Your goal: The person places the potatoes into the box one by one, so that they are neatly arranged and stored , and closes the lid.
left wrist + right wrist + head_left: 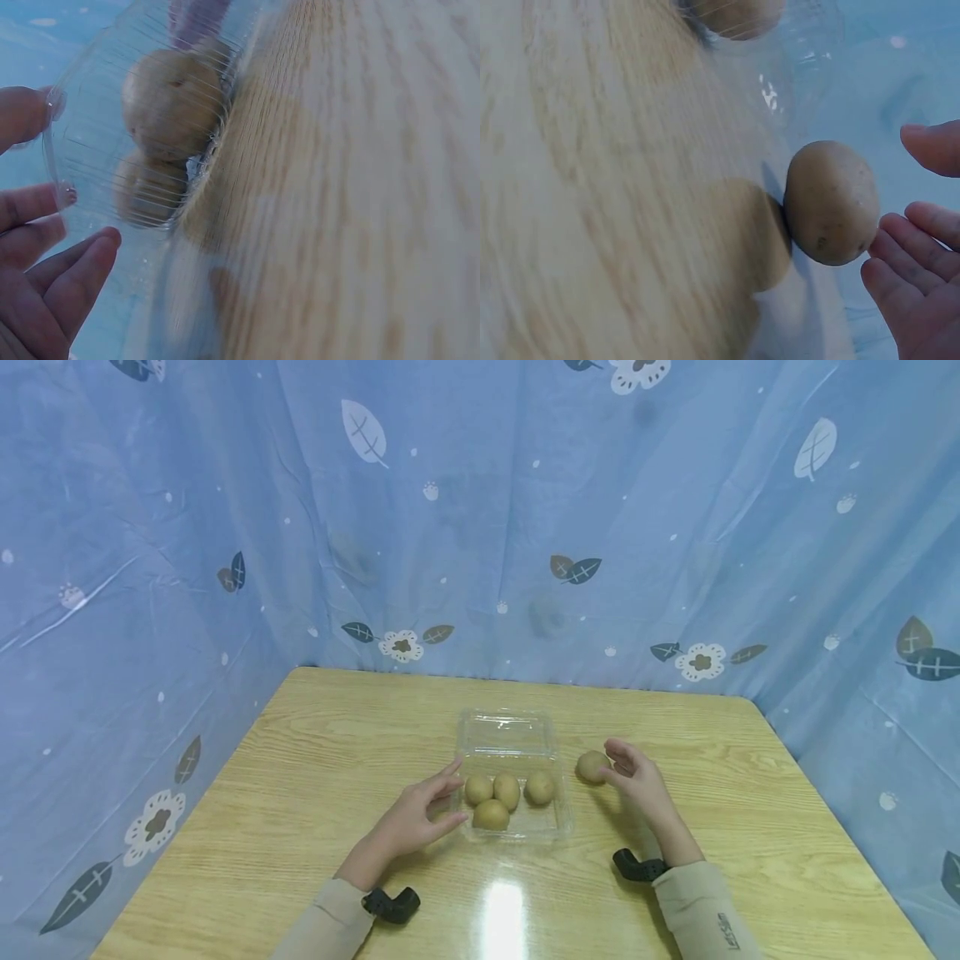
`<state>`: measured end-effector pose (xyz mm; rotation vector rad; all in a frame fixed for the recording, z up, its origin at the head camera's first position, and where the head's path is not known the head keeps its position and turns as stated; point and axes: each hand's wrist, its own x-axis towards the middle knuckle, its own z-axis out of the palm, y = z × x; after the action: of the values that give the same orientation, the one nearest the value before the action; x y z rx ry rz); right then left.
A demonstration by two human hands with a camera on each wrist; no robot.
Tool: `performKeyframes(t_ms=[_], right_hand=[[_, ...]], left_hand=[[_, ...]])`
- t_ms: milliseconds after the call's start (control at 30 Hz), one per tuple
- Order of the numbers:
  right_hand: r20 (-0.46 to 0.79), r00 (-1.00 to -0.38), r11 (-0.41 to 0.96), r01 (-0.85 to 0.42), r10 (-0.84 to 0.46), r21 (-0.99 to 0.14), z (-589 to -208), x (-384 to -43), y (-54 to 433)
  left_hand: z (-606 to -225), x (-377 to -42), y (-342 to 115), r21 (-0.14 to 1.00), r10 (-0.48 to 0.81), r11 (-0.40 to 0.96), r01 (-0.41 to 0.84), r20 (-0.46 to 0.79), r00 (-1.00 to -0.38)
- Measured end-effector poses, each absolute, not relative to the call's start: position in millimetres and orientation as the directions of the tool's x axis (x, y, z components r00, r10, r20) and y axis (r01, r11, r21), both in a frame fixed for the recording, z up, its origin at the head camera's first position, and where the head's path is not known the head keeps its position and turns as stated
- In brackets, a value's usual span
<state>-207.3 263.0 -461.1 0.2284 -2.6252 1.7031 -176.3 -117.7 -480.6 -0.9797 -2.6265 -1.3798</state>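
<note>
A clear plastic clamshell box (562, 814) lies with its lid raised back, and several potatoes (491, 815) sit inside. My left hand (412, 814) is at the box's left side, thumb and fingers spread apart, with the fingertips right at the plastic rim in the left wrist view. To the right of the box a single potato (832, 202) rests on the table. Beside it my right hand (636, 781) reaches in with thumb and fingers apart; in the right wrist view its fingertips are close to the potato's side and not curled round it.
The box stands on a wood-grain table (315, 760) with a bright light reflection near its front. Blue patterned curtains (465, 527) hang behind and on both sides of the table. Each wrist wears a black camera mount (637, 866).
</note>
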Motion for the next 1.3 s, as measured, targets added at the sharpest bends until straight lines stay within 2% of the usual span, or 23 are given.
performKeyframes(t_ms=[433, 700, 967, 1300], right_hand=[[0.026, -0.992, 0.406, -0.075, -0.124, -0.911, -475, -220, 264], [0.058, -0.991, 0.44, -0.106, -0.121, -0.892, -478, -223, 260], [0.01, -0.988, 0.49, -0.083, -0.151, -0.868, -477, -222, 256], [0.03, -0.989, 0.501, -0.099, -0.145, -0.86, -484, -222, 258]], left_hand=[[-481, -175, -118, 0.743, 0.522, 0.406, 0.532, 0.29, -0.802], [-481, -176, -118, 0.738, 0.519, 0.417, 0.53, 0.286, -0.806], [-483, -177, -117, 0.734, 0.517, 0.421, 0.533, 0.289, -0.806], [-482, -175, -118, 0.733, 0.52, 0.415, 0.539, 0.296, -0.802]])
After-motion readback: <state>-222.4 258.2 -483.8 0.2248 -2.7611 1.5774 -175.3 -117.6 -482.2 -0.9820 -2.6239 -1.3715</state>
